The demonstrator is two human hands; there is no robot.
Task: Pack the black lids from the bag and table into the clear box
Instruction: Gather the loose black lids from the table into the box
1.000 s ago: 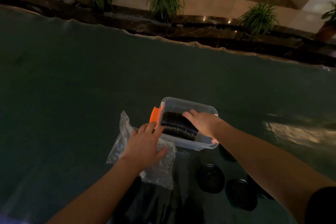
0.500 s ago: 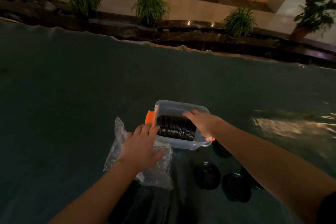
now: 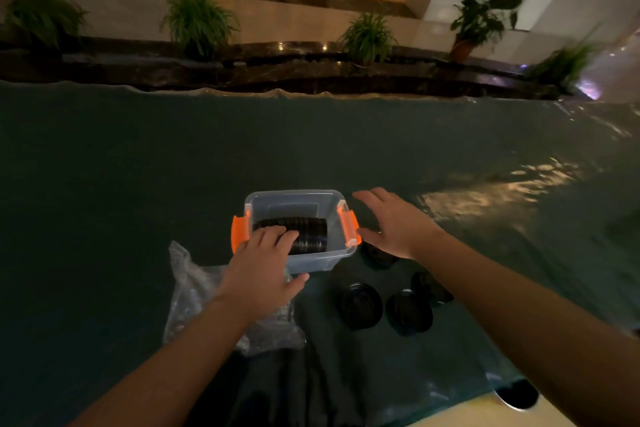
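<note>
Lying left of the clear box [image 3: 311,260], a crumpled bag [image 3: 194,291] is seen. A ribbed black lid row [image 3: 308,234] inside the box is pressed by the left hand [image 3: 265,262], fingers flat. Loose glossy lids [image 3: 362,305] lie right of the box on the desk [image 3: 104,201], the right hand [image 3: 394,222] hovering spread, empty.

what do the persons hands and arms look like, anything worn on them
Both forearms are bare from wrist to the frame edge, with no sleeve in view. The left hand and the right hand wear no gloves, and no watch or wristband shows. The light is too dim to rule out a thin ring.
</note>
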